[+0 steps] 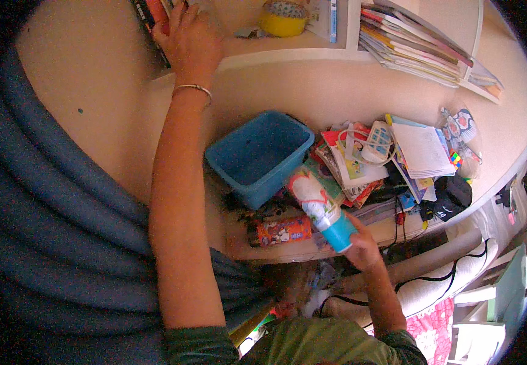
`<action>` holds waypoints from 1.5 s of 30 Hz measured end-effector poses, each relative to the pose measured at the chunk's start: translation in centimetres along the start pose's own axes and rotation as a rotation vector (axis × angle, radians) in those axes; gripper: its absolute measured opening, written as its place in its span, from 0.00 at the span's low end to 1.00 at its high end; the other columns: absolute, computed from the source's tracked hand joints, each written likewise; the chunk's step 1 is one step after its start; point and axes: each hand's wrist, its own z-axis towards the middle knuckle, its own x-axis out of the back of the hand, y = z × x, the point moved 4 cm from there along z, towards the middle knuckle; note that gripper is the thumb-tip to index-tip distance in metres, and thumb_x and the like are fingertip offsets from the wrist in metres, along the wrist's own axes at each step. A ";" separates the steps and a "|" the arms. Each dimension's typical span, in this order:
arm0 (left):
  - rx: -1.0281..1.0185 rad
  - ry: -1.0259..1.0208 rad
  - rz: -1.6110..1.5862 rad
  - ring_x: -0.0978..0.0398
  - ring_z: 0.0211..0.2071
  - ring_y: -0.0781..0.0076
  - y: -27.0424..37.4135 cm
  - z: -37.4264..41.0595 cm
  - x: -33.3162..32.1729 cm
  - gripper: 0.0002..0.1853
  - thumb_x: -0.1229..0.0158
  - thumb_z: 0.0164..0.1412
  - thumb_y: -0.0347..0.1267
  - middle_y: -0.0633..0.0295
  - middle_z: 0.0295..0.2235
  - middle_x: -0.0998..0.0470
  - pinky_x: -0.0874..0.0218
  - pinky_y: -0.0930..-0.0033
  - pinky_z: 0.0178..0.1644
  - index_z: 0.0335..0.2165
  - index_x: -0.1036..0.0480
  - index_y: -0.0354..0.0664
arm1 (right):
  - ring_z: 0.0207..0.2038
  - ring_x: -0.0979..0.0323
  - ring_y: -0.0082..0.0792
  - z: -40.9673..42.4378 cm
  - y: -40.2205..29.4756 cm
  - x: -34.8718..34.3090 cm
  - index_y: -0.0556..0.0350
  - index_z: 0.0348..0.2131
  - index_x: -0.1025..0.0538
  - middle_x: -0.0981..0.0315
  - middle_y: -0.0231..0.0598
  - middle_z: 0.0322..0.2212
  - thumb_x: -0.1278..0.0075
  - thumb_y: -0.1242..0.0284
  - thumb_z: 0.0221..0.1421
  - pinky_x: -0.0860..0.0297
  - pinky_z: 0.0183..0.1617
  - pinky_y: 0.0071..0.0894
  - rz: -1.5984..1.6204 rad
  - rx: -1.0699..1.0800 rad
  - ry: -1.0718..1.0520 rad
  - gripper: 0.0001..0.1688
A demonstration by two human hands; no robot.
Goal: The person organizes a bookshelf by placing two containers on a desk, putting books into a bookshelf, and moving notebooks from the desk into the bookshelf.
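My left hand (190,41), with a bracelet at the wrist, reaches up to the shelf at the top left. Its fingers are at a red object (157,13) beside dark, upright book-like items; whether they grip it is not plain. In my right hand (365,246) is a white, red and blue cylindrical container (320,212), held tilted above the desk near its front edge. Between my arms stands an empty blue plastic bin (259,148). An orange-red printed can or packet (284,231) lies below the bin.
Stacked books (350,164) carry a white power strip (377,142). Papers (421,148), a puzzle cube (456,159) and a black cap-like item (455,198) are farther right. A yellow round object (284,20) and leaning magazines (414,48) occupy the shelf. A dark curtain (72,219) hangs left.
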 end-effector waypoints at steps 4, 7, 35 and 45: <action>0.051 0.021 -0.106 0.42 0.54 0.61 0.3 0.0 0.3 0.16 0.49 0.50 0.32 0.57 0.46 0.30 0.61 0.46 0.58 0.38 0.26 0.38 | 0.33 0.26 0.43 3.6 -4.1 -2.6 0.67 0.56 0.48 0.33 0.52 0.42 0.46 0.65 0.38 0.28 0.34 0.37 -0.237 0.114 0.062 0.49; 0.084 0.036 -0.162 0.42 0.55 0.59 0.7 0.1 0.8 0.16 0.49 0.49 0.29 0.53 0.45 0.29 0.62 0.46 0.58 0.37 0.26 0.34 | 0.32 0.27 0.40 7.3 -6.1 -3.2 0.67 0.55 0.46 0.33 0.51 0.41 0.49 0.67 0.40 0.28 0.34 0.35 -0.309 0.092 0.024 0.44; 0.094 0.242 -0.121 0.31 0.42 0.57 1.5 -0.7 -0.6 0.11 0.52 0.48 0.27 0.51 0.33 0.24 0.52 0.54 0.52 0.28 0.24 0.33 | 0.43 0.31 0.49 28.8 -3.9 -8.3 0.53 0.43 0.29 0.29 0.50 0.40 0.51 0.57 0.40 0.33 0.44 0.46 -2.090 -0.055 -0.063 0.30; 0.040 0.253 -0.057 0.28 0.35 0.57 1.1 -0.2 1.0 0.10 0.50 0.46 0.26 0.52 0.28 0.24 0.43 0.60 0.46 0.27 0.24 0.34 | 0.43 0.32 0.55 29.3 -3.9 -7.6 0.53 0.49 0.38 0.35 0.55 0.42 0.53 0.58 0.47 0.32 0.44 0.50 -1.930 0.246 0.182 0.31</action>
